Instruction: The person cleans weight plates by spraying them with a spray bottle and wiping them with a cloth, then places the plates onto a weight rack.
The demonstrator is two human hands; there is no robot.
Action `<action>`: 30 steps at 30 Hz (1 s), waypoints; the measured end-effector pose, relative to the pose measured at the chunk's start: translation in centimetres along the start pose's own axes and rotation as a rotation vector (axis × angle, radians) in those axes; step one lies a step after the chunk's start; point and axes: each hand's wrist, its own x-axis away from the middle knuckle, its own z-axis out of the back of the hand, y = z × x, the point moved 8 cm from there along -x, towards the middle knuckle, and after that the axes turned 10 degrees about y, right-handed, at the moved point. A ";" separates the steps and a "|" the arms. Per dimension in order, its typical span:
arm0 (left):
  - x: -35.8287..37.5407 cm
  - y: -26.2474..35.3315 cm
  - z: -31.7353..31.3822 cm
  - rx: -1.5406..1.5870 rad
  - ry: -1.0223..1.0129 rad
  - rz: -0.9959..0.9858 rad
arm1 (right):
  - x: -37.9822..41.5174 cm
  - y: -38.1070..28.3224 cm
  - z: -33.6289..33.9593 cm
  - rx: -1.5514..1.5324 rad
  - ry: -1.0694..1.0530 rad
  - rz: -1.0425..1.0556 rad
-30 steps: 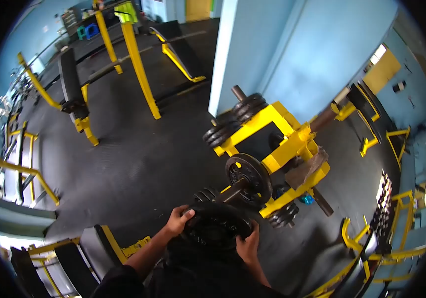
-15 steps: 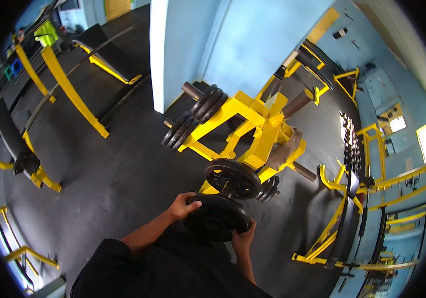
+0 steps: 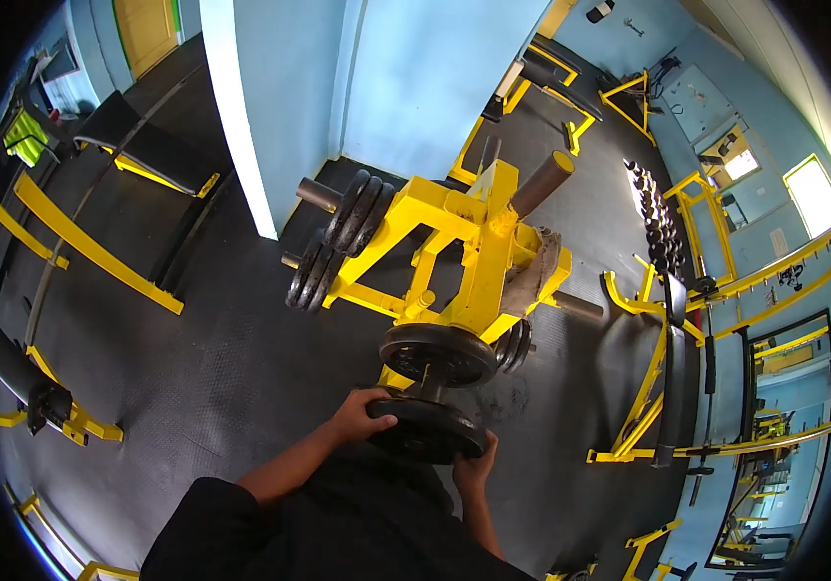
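We start at the left, where our left hand [image 3: 362, 418] curls over the near-left rim of a black weight plate [image 3: 427, 430], thumb on its top face, so the grip is closed around the edge. The plate sits low in front of our body, held roughly flat and lined up with the peg [image 3: 432, 387] of the yellow plate rack [image 3: 473, 257]; gripping it from both sides seems meant to keep such a heavy disc level. Just above it, a second plate [image 3: 438, 354] already sits on that peg, near but not clearly touching ours. At the right, our right hand [image 3: 474, 472] cups the near-right rim from below, fingers wrapped under. More plates [image 3: 354, 213] hang on the rack's far pegs, off the black rubber floor [image 3: 193, 378].
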 end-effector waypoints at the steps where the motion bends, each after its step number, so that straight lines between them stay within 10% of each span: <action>1: -0.3 0.6 0.0 -0.035 -0.031 -0.030 | -0.3 0.6 -0.4 -0.005 0.005 0.002; 30: -4.3 0.0 1.6 -0.492 0.301 -0.254 | -6.3 -1.8 -1.8 0.221 -0.262 -0.045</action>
